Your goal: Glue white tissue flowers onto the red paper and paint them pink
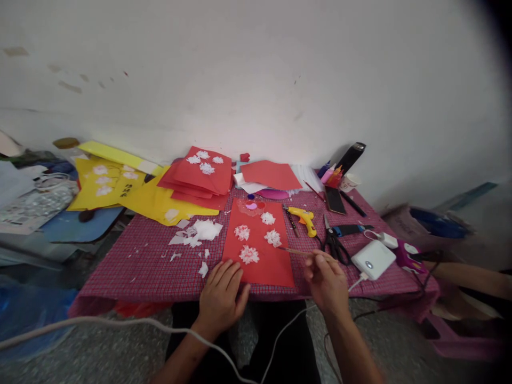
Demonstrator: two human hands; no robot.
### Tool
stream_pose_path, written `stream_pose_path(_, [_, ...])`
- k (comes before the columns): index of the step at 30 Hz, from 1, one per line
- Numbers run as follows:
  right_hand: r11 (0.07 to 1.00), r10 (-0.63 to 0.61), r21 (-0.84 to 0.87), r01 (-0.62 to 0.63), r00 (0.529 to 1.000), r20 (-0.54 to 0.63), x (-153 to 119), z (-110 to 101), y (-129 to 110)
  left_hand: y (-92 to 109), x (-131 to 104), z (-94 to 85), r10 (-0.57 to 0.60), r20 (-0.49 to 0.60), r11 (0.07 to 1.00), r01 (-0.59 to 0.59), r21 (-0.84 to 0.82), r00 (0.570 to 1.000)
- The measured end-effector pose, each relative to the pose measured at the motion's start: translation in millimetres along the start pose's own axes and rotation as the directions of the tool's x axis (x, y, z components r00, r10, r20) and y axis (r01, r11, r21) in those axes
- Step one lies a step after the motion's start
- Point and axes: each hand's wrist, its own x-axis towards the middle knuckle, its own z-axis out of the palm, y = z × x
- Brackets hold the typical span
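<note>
A red sheet (264, 270) lies on the checked tablecloth (160, 274), bearing several white paper flowers; the two on its left have pink-red colouring. My left hand (221, 296) rests with fingers extended on the sheet's lower left edge. Pinched in my right hand (327, 278) is a thin brush (296, 251), its tip beside the right-hand flower (273, 238). At the sheet's top sits a clear palette (242, 207) with pink and red paint. White paper scraps (205, 230) lie to the left.
Red sheets (204, 181) and yellow sheets (154, 198) are stacked at the back left. On the right are a yellow glue gun (304, 220), black scissors (335, 244), a phone (335, 200), a white power bank (373, 260) and cables. A person's arm (468, 277) shows at far right.
</note>
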Motion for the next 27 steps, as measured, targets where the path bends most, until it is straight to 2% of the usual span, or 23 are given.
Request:
stream_pose_path(3, [0.991,-0.061,-0.117,0.063,0.998,0.022,21,13,-11,0,0,-1.0,0.019,0.02,1.0,-0.02,0.015,1.0])
stream_pose_path(7, [0.916,-0.189,-0.331,0.227,0.971,0.145,65,45,-15,-1,2,-5.0,0.08,0.068,0.996,-0.082,0.035,0.995])
stream_pose_path(8, [0.874,-0.207,-0.404,0.27,0.959,0.194,77,54,-13,-1,2,-6.0,0.098,0.076,0.994,-0.101,0.036,0.992])
stream_pose_path(11, [0.834,-0.213,-0.456,0.311,0.943,0.255,114,80,-2,-3,3,-7.5,0.132,0.093,0.99,-0.136,0.037,0.987])
stream_pose_path(14, [0.797,-0.208,-0.498,0.341,0.93,0.304,141,96,12,-3,2,-7.3,0.131,0.098,0.99,-0.136,0.042,0.986])
stream_pose_path(20, [0.763,-0.171,-0.544,0.35,0.92,0.352,157,98,31,-4,0,-6.2,0.122,0.095,0.991,-0.126,0.041,0.988])
stream_pose_path(27, [0.783,-0.176,-0.519,0.343,0.922,0.344,155,94,32,-4,0,-4.5,0.118,0.095,0.992,-0.122,0.038,0.988])
